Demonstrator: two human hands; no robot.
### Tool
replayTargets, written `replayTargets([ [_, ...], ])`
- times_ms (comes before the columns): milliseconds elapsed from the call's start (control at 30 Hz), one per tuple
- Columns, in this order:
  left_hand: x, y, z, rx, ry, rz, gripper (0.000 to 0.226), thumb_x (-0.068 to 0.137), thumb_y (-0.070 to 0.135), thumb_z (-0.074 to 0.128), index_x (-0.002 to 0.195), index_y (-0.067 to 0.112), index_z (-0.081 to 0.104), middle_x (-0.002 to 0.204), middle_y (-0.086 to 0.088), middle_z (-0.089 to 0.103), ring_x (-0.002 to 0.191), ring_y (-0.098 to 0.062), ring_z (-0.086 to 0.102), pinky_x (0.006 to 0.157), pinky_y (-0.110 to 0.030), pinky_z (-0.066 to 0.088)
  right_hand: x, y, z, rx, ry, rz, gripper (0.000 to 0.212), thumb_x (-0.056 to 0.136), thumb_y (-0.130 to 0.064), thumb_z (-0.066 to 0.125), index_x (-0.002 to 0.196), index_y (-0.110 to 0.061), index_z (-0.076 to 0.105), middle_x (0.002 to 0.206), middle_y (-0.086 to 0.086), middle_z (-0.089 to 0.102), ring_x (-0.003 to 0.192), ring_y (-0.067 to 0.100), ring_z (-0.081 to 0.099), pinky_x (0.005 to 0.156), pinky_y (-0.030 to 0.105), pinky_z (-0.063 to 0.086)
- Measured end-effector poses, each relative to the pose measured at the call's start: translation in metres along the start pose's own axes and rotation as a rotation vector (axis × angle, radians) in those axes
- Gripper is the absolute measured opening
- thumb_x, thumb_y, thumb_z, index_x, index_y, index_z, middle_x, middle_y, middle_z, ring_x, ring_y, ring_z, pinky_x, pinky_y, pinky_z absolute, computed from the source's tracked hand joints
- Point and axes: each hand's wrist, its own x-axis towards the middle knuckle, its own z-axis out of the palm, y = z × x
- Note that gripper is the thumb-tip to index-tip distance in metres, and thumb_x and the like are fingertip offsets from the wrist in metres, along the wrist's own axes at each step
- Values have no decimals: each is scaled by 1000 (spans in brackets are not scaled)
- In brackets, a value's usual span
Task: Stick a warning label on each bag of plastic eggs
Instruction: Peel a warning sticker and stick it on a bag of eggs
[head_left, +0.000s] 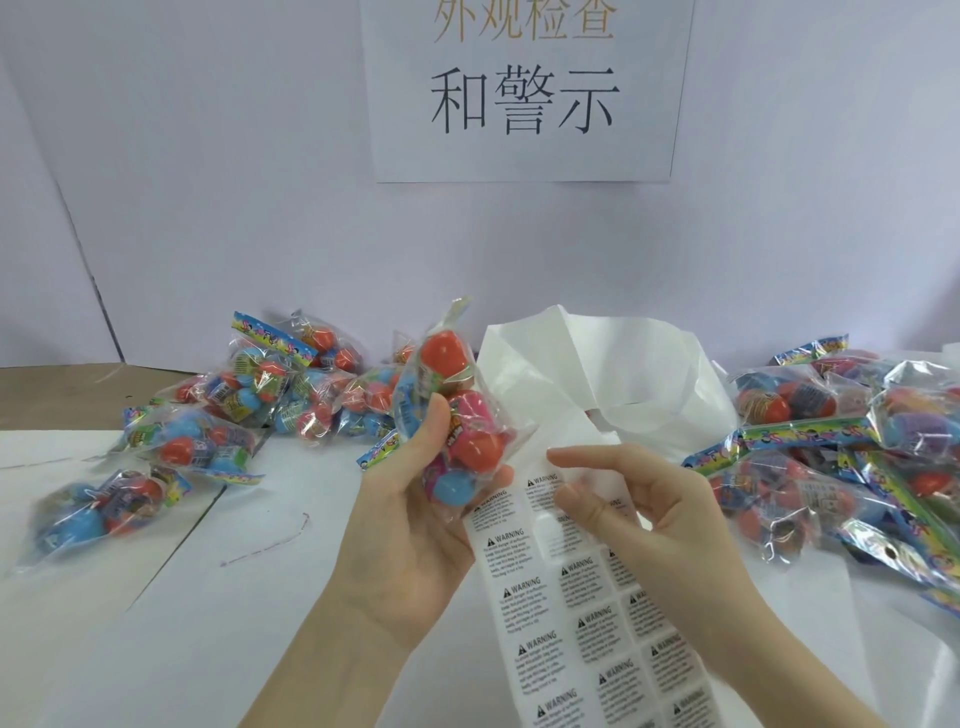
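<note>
— Behind everything, what stood at the back?

— A pale wall with a paper sign bearing large Chinese characters. Below it lay the white table.

— And on the table?

— Two heaps of bagged plastic eggs: a left pile spread from the wall toward the near left, and a right pile crowding the right edge. Between them, a crumpled length of white backing paper rose up behind the hands.

— Where was the label sheet?

— That sheet of warning labels ran from the bottom edge up the middle, printed with rows of "WARNING" stickers, one spot near the top looking blank.

— What did the hands do?

— The left hand gripped one bag of eggs, upright above the table, thumb across its front, fingers curled underneath. The right hand was over the sheet's top, index finger stretched out leftward, thumb bent down against the labels; whether a sticker was pinched there, I could not tell.
</note>
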Motion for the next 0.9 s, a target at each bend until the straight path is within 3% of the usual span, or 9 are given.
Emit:
replayTargets([
  [100, 1, -2, -1, -37, -1, 17, 57, 42, 35, 79, 87, 3, 68, 65, -6, 67, 46, -14, 61, 46, -23, 53, 0, 0, 1, -83, 11, -13, 28, 57, -49, 65, 85, -50, 68, 95, -24, 61, 90, -10, 53, 83, 20, 39],
  [167, 1, -2, -3, -68, -42, 38, 62, 31, 33, 92, 82, 5, 72, 66, -6, 68, 48, -15, 63, 48, -24, 54, -1, 1, 3, -157, 26, -33, 31, 57, -56, 60, 87, -56, 64, 103, -31, 53, 108, -14, 42, 92, 14, 28],
  [267, 1, -2, -4, -78, -97, 70, 65, 20, 32, 96, 75, 5, 75, 66, -8, 67, 49, -17, 64, 47, -25, 53, -1, 5, 4, -296, 67, -65, 31, 57, -61, 54, 87, -57, 61, 116, -32, 42, 120, -12, 25, 107, 32, 18],
  [367, 0, -2, -4, -91, -136, 80, 61, 20, 29, 96, 71, 4, 75, 68, -11, 69, 50, -19, 64, 47, -25, 53, -1, 7, 6, -409, 109, -130, 21, 59, -62, 51, 76, -54, 60, 119, -34, 37, 118, -12, 20, 96, 27, 15],
  [533, -1, -3, -4, -61, -136, 78, 64, 16, 28, 96, 72, 4, 75, 70, -13, 68, 52, -20, 65, 48, -28, 54, 1, 8, 2, -407, 211, -200, 32, 52, -61, 56, 83, -59, 60, 108, -33, 45, 112, -19, 20, 94, 28, 17],
  [600, -1, -4, -4, -60, -132, 76, 65, 16, 27, 97, 73, 4, 75, 72, -14, 69, 55, -20, 66, 49, -29, 54, 1, 8, 3, -423, 259, -249, 27, 53, -57, 59, 79, -60, 62, 106, -31, 47, 107, -19, 22, 91, 25, 16],
  [700, 0, -5, -3, -73, -131, 66, 66, 16, 26, 97, 74, 2, 74, 71, -15, 67, 51, -20, 64, 49, -29, 54, 1, 10, 5, -480, 309, -374, 9, 60, -44, 66, 67, -50, 66, 100, -20, 49, 94, 2, 30, 89, 37, 24],
  [800, 0, -7, -2, -73, -102, 61, 66, 15, 27, 96, 72, 1, 74, 68, -14, 66, 48, -19, 62, 47, -28, 53, 2, 13, 5, -569, 357, -489, 10, 66, -35, 76, 74, -33, 71, 91, -11, 52, 91, 4, 27, 79, 46, 36],
  [900, 0, -9, -1, -87, -102, 52, 64, 17, 27, 96, 70, 1, 73, 66, -13, 65, 48, -19, 62, 46, -26, 52, 4, 15, 4, -669, 423, -568, 9, 66, -31, 73, 73, -25, 75, 88, -5, 59, 91, 9, 32, 79, 39, 31],
])
